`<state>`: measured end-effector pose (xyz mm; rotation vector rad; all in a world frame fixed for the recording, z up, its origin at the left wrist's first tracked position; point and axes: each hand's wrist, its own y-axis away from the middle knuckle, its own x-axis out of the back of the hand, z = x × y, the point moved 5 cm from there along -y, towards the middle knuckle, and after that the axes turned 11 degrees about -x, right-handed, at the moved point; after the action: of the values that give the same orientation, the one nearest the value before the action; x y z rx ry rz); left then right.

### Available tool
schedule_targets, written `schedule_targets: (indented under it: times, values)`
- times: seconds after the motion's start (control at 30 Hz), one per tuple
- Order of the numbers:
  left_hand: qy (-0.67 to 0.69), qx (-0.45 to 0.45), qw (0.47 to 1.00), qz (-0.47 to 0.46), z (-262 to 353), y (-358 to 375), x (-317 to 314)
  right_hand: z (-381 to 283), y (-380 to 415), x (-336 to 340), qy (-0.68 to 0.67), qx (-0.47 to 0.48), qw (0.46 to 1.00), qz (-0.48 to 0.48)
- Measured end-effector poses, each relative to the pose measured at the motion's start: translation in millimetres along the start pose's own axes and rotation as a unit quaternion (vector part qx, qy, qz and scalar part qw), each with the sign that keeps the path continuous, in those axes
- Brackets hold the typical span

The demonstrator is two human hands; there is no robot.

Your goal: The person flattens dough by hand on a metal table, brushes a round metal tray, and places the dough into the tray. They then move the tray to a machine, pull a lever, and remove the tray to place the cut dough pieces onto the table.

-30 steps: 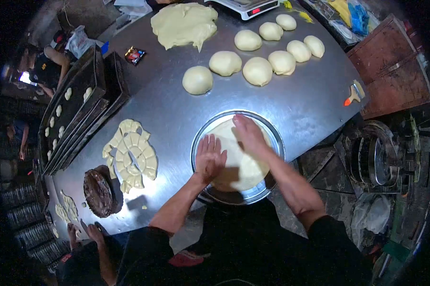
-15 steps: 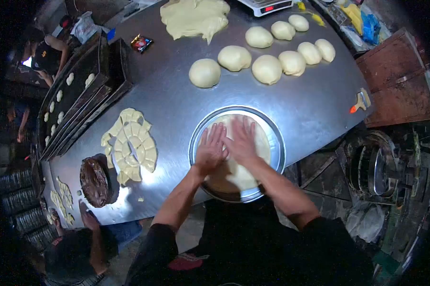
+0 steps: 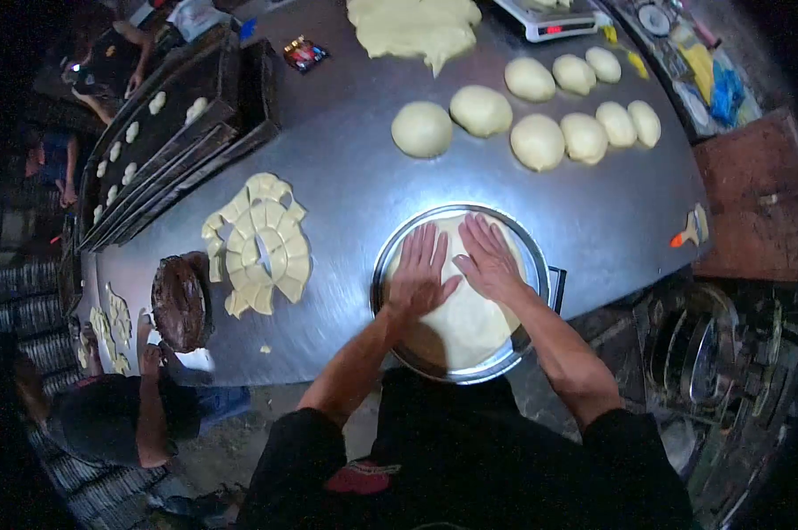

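Note:
A flat sheet of pale dough (image 3: 463, 334) lies in a round metal pan (image 3: 543, 258) at the table's near edge. My left hand (image 3: 419, 274) presses flat on the dough's left part, fingers stretched out. On its right part lies my right hand (image 3: 490, 258), also flat and open. A small gap separates the two hands, with the thumbs pointing inward. Dough shows between and below them, reaching close to the pan's wall. A dark handle-like piece (image 3: 557, 289) sticks out beside the pan's right rim.
Several dough balls (image 3: 538, 142) sit behind the pan, near a scale (image 3: 554, 19) and a large dough mass (image 3: 415, 31). Cut dough pieces (image 3: 266, 243), a brown filling mass (image 3: 180, 305) and stacked trays (image 3: 182, 132) are leftward. A co-worker (image 3: 116, 411) stands at lower left.
My hands have moved apart on the dough; before, they met at the thumbs. The camera view has shifted, so the table's things appear further right. The co-worker at lower left has moved an arm.

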<state>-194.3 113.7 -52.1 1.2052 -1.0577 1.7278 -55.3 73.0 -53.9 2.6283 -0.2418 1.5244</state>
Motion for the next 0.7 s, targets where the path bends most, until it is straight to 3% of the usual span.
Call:
schedule_targets:
  times: [0.07,0.1,0.13,0.17,0.2,0.27,0.33,0.37,0.4,0.47,0.5,0.53,0.6,0.63,0.67,0.7]
  values:
    - [0.006,0.054,0.999,-0.004,1,7,4,-22,-5,34,-0.101,-0.053,0.982,-0.149]
    - [-0.004,0.097,0.992,-0.081,12,20,-4,-21,11,28,-0.115,-0.080,0.986,-0.089]
    - [-0.003,0.072,0.995,-0.064,21,20,0,-22,26,22,-0.127,-0.106,0.986,-0.029]
    - [0.000,0.072,0.995,-0.065,15,15,-4,-28,30,13,-0.101,-0.049,0.994,-0.005]
    - [0.014,0.030,0.999,-0.033,7,3,-4,-18,33,5,-0.101,-0.052,0.994,-0.007]
    - [0.030,-0.013,0.999,-0.001,3,-8,-6,3,41,-13,0.077,-0.011,0.996,-0.031]
    - [-0.017,0.022,0.999,0.019,-13,-18,-1,2,-8,2,0.076,-0.024,0.996,-0.026]
    - [0.076,0.000,0.997,0.034,-25,-17,8,-7,-11,17,0.047,-0.065,0.995,-0.065]
    - [0.067,0.001,0.997,0.038,-36,-10,19,-19,-13,31,0.019,-0.106,0.989,-0.105]
    - [0.119,0.139,0.971,0.151,-67,12,47,-15,-6,9,0.069,-0.038,0.994,-0.070]
    - [0.007,0.167,0.981,0.103,-67,18,47,-19,-6,-3,0.121,0.031,0.991,-0.046]
    - [-0.003,0.180,0.977,0.111,-71,29,37,-27,-14,-7,0.122,0.050,0.990,-0.046]
    - [0.186,0.213,0.955,0.092,-75,53,7,-32,-30,-19,0.094,-0.020,0.992,-0.083]
    - [0.118,0.225,0.967,-0.020,-64,59,5,-51,-23,-36,0.176,-0.058,0.980,-0.070]
    - [0.150,0.241,0.959,-0.021,-56,76,2,-71,1,-64,0.106,-0.002,0.983,-0.150]
    - [0.172,0.263,0.948,-0.048,-56,90,7,-93,32,-71,0.069,0.039,0.991,-0.108]
